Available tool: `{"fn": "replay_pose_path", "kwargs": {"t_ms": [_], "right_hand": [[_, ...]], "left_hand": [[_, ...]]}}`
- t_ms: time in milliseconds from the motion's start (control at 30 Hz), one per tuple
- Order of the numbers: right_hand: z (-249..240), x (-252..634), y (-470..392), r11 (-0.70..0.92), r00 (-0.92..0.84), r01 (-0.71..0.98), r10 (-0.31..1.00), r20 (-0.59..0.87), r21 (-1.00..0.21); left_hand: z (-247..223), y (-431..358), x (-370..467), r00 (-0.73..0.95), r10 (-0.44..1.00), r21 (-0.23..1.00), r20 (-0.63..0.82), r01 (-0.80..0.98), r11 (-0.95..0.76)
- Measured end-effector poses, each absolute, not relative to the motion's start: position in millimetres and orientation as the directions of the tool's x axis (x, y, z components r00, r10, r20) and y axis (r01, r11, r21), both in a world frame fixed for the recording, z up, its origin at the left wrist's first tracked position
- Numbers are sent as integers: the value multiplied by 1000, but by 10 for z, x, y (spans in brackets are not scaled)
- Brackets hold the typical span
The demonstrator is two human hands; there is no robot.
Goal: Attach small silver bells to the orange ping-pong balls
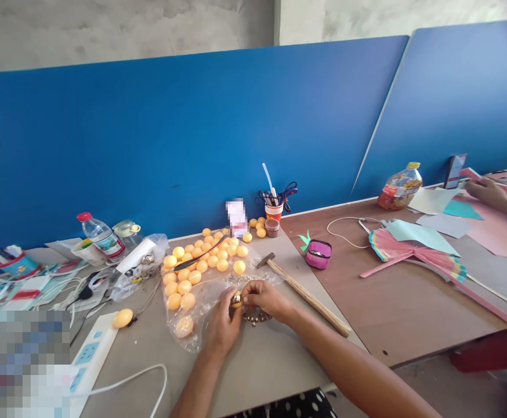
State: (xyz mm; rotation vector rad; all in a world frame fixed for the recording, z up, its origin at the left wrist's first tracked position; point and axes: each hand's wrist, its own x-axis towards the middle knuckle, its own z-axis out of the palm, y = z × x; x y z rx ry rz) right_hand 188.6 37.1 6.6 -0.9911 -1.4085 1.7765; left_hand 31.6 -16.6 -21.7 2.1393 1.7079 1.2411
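My left hand [226,324] is wrapped round a small shiny gold and yellow piece [236,299] near the table's front. My right hand [260,295] pinches at the right side of the same piece, its fingertips close together; whether they also hold something small is too small to tell. Several small metallic beads or bells [256,318] lie on the table just below my right hand. Behind and left of my hands, many yellow-orange balls [212,261] rest on clear plastic film [205,316], with a thin black tool [199,255] lying across them.
A hammer [308,296] lies right of my hands, beside a purple pouch [318,254]. At left are a power strip [90,360], cables and a bottle [101,237]. A cup of tools [273,210] stands behind. Another person's hands [488,190] are at far right, near a pink fan [410,251].
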Motion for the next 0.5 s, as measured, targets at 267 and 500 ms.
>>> {"fn": "replay_pose_path", "kwargs": {"t_ms": [267,500], "right_hand": [[42,1874,362,-193,-470,-27,869,-158,-981],[38,1849,336,-152,-418,38,896,-154,-988]], "left_hand": [[-211,-180,332,24,861,555,507,755,-348],[-260,-174,331,38,872,559,489,754,-346]]}}
